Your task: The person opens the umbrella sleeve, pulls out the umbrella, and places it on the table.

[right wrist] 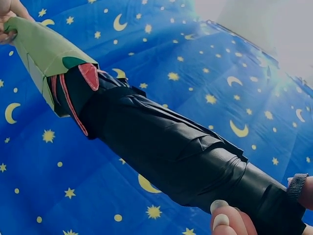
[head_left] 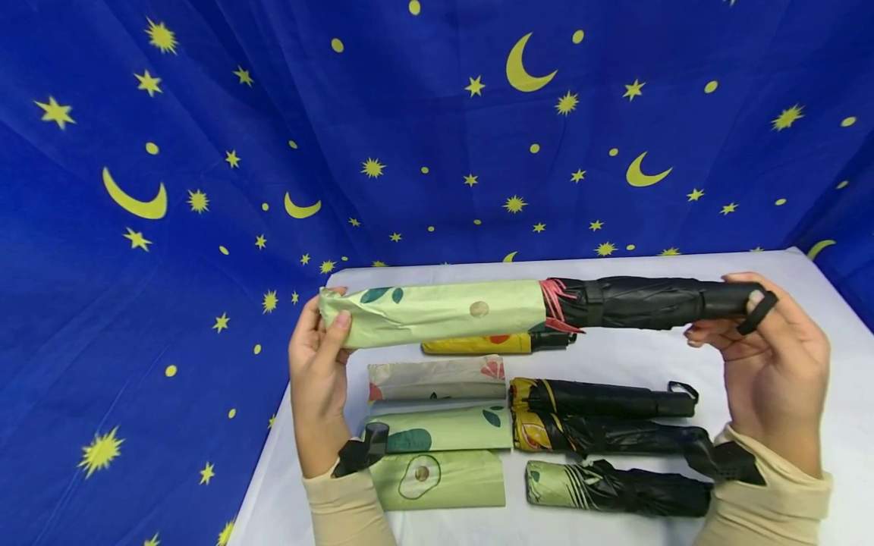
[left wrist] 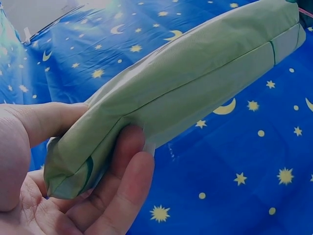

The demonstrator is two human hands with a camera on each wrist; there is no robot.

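A folded black umbrella (head_left: 642, 303) with red edging is held level above the table, its far end inside a pale green umbrella sleeve (head_left: 437, 312) printed with leaves. My left hand (head_left: 321, 371) grips the sleeve's closed end, thumb on one side and fingers on the other, as the left wrist view also shows. At the other end, my right hand (head_left: 778, 356) holds the umbrella's black handle, with its wrist strap looped at the fingers. In the right wrist view, the black canopy (right wrist: 161, 142) emerges from the sleeve's mouth.
On the white table (head_left: 771, 265) lie a grey-white sleeve (head_left: 416, 381), a green sleeve (head_left: 464, 431) and an avocado-print sleeve (head_left: 471, 481). To their right are two yellow-trimmed black umbrellas (head_left: 601, 398) and a green-trimmed one (head_left: 655, 491). Behind lies a yellow-sleeved umbrella (head_left: 478, 346).
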